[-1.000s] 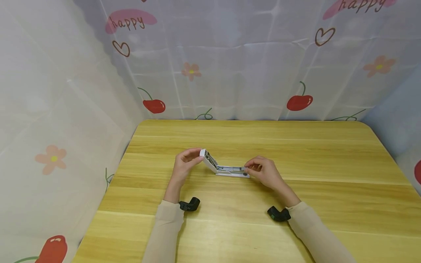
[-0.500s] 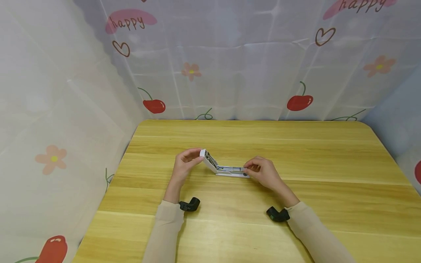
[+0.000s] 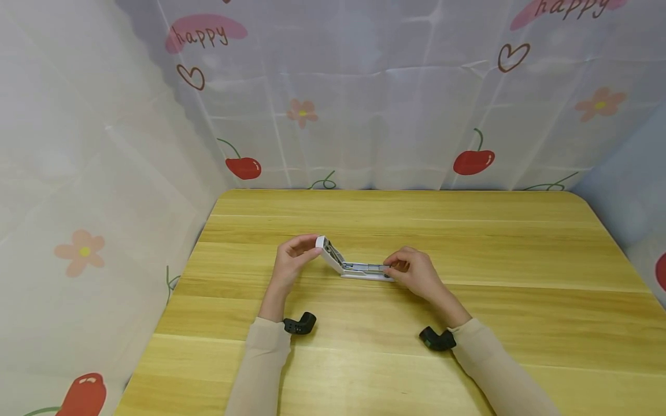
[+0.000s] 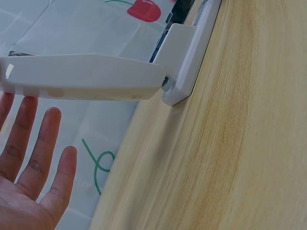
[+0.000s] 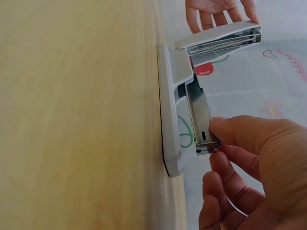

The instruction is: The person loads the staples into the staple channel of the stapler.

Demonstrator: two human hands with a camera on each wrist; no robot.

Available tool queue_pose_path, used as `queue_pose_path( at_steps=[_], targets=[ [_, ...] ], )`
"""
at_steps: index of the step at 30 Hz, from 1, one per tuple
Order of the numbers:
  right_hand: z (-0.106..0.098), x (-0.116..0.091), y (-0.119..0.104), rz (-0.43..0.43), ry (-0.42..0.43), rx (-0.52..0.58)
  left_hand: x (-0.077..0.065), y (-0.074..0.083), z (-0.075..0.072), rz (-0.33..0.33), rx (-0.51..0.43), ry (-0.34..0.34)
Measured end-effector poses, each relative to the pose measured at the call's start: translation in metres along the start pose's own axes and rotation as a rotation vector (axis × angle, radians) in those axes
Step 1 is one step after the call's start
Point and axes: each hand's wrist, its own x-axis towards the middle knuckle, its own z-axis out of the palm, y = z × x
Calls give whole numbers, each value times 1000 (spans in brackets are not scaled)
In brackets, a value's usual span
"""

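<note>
A white stapler [image 3: 366, 277] stands on the wooden table with its top cover swung up and back to the left. My left hand [image 3: 292, 263] holds the raised end of the cover between thumb and fingers. In the left wrist view several fingertips show below the cover [image 4: 86, 79]. The metal staple magazine [image 5: 199, 108] lies exposed, slightly raised from the base [image 5: 170, 129] in the right wrist view. At its front end my right hand [image 3: 418, 271] pinches with thumb and index finger, the other fingers curled beneath.
The wooden table [image 3: 364, 370] reaches back to a pale printed curtain [image 3: 374, 115] with cherries and flowers. A similar sheet [image 3: 104, 173] hangs along the left side. Black wrist cameras sit at the left cuff [image 3: 300, 323] and the right cuff [image 3: 438, 339].
My right hand has shifted slightly left along the magazine, covering a little more of its front end. The left hand and the raised cover stay where they were.
</note>
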Motion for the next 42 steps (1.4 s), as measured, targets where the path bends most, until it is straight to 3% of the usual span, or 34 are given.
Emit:
queue_pose_path(
  at_steps=[27, 42],
  targets=[
    [0, -3, 6, 23, -33, 4, -1, 0, -1, 8, 9, -8],
    [-2, -4, 9, 78, -101, -45, -1, 2, 1, 7, 12, -10]
  ],
)
